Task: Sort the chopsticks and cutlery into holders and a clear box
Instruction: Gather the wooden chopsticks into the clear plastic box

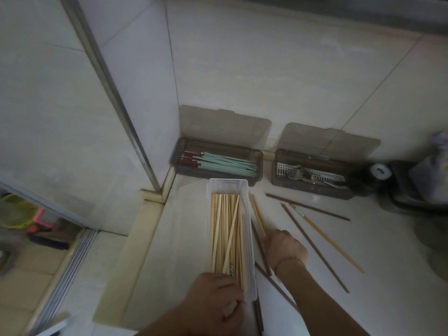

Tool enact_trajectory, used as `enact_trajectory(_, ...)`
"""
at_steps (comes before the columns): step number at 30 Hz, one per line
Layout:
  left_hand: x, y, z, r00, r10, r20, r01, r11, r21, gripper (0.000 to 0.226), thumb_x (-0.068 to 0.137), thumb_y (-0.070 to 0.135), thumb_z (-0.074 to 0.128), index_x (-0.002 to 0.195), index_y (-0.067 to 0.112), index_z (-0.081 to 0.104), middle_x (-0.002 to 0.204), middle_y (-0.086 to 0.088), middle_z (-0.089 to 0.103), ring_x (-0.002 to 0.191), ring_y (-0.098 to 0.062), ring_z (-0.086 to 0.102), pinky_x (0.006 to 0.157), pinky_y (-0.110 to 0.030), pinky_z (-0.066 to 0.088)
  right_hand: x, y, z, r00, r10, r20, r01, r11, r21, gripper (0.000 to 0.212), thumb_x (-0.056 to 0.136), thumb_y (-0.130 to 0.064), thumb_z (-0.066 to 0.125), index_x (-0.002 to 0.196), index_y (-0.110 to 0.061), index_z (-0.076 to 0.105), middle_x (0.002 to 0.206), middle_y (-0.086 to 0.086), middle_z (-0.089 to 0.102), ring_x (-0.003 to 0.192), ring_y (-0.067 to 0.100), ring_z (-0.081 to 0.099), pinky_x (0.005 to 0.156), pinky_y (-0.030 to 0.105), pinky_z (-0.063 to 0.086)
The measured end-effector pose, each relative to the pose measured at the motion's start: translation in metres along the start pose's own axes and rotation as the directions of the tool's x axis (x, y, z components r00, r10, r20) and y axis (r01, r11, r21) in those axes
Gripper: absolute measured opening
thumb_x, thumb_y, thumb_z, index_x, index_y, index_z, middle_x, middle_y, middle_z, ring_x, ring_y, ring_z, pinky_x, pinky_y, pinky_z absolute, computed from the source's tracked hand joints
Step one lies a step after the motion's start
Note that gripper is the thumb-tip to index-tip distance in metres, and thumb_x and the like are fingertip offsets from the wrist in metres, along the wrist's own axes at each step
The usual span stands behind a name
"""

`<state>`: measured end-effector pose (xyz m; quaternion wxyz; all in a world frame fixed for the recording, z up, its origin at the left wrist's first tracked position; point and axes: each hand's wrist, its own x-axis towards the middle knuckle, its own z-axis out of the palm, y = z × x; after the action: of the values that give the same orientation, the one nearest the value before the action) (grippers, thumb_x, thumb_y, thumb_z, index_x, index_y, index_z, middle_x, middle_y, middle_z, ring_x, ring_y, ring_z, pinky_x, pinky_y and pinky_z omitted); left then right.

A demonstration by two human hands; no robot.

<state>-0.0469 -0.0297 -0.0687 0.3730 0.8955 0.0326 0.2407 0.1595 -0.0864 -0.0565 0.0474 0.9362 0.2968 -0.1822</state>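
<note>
From the head view, the left hand (pixel 214 301) curls over the near end of the clear box (pixel 230 238), pinching a pale chopstick (pixel 230 309) there. The right hand (pixel 286 248) is knuckles-up on the floor (pixel 363 299), closed on loose chopsticks (pixel 258 218) beside the box. Bamboo chopsticks (pixel 226 234) fill the box. Behind, two lidded holders sit against the tiled wall (pixel 278 69): teal chopsticks (pixel 228 163) left, cutlery (pixel 305 177) right.
</note>
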Motion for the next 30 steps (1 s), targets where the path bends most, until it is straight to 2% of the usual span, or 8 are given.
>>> enact_trajectory(8,-0.005,0.015,-0.002,0.995,-0.098,0.003,0.099,0.995,-0.035,0.012,0.076,0.018,0.076,0.073,0.023,0.066,0.065,0.007,0.057,0.053,-0.005,0.051,0.053,-0.012,0.038,-0.009,0.026,-0.005,0.996,-0.035,0.083,0.013,0.968,0.251,0.017,0.096,-0.035,0.047,0.098,-0.027,0.062,0.096,-0.001,0.064,0.080,0.018,0.058,0.071,0.029,0.050)
enact_trajectory(12,-0.010,0.018,-0.001,0.990,-0.108,-0.086,0.100,0.991,-0.089,0.012,0.076,0.011,0.074,0.077,0.019,0.066,0.069,0.007,0.057,0.058,-0.007,0.052,0.058,-0.009,0.037,-0.020,0.034,-0.021,0.987,-0.057,-0.151,0.125,0.859,0.496,0.006,0.096,-0.022,0.052,0.101,-0.021,0.056,0.089,0.005,0.067,0.071,0.014,0.057,0.064,0.025,0.048)
enact_trajectory(15,-0.016,0.019,0.002,0.963,-0.114,-0.242,0.103,0.993,-0.059,0.016,0.076,0.011,0.073,0.089,0.016,0.067,0.088,0.004,0.060,0.078,-0.010,0.056,0.071,-0.017,0.043,-0.041,0.022,-0.047,0.917,-0.082,-0.391,0.335,0.690,0.641,0.045,0.095,-0.012,0.051,0.134,-0.027,0.036,0.076,-0.002,0.064,0.063,0.005,0.059,0.054,0.016,0.044)
enact_trajectory(19,-0.030,0.019,0.006,0.920,-0.190,-0.343,0.214,0.976,0.031,0.061,0.073,0.032,0.072,0.128,0.026,0.047,0.125,0.005,0.047,0.113,-0.013,0.052,0.092,-0.030,0.048,-0.061,-0.017,-0.064,0.808,-0.355,-0.469,0.588,0.523,0.617,0.031,0.093,-0.008,0.053,0.113,-0.030,0.052,0.076,-0.009,0.061,0.064,0.007,0.061,0.059,0.025,0.055)
enact_trajectory(22,-0.036,0.021,0.011,0.918,-0.094,-0.386,0.133,0.988,0.076,0.056,0.080,0.035,0.069,0.127,0.020,0.042,0.126,0.000,0.044,0.115,-0.019,0.052,0.094,-0.033,0.048,-0.067,-0.049,-0.042,0.748,-0.592,-0.299,0.655,0.589,0.474,0.023,0.091,-0.007,0.053,0.106,-0.020,0.064,0.089,-0.003,0.065,0.082,0.013,0.061,0.082,0.028,0.051)
enact_trajectory(25,-0.040,0.020,0.012,0.916,-0.032,-0.400,0.096,0.986,0.140,0.042,0.080,0.027,0.068,0.115,0.015,0.048,0.116,-0.004,0.048,0.102,-0.023,0.055,0.086,-0.039,0.049,-0.065,-0.069,-0.016,0.713,-0.696,-0.087,0.687,0.718,-0.108,0.023,0.088,-0.025,0.050,0.107,-0.020,0.062,0.097,0.001,0.067,0.111,0.023,0.051,0.114,0.056,0.014)
enact_trajectory(27,-0.042,0.020,0.012,0.933,-0.042,-0.358,0.108,0.980,0.167,0.040,0.077,0.023,0.070,0.112,0.016,0.050,0.113,-0.003,0.049,0.104,-0.020,0.054,0.091,-0.041,0.048,-0.064,-0.076,-0.010,0.731,-0.679,0.068,0.668,0.690,-0.281,0.032,0.089,-0.033,0.044,0.113,-0.017,0.057,0.107,0.004,0.065,0.121,0.028,0.044,0.108,0.066,-0.013)
enact_trajectory(30,-0.045,0.020,0.012,0.960,-0.052,-0.277,0.114,0.971,0.211,0.033,0.079,0.025,0.062,0.110,0.018,0.054,0.113,0.004,0.049,0.110,-0.013,0.052,0.108,-0.035,0.038,-0.063,-0.078,-0.009,0.724,-0.668,0.169,0.676,0.641,-0.364,0.044,0.093,-0.041,0.036,0.127,-0.017,0.050,0.123,0.007,0.058,0.128,0.032,0.037,0.102,0.070,-0.020)
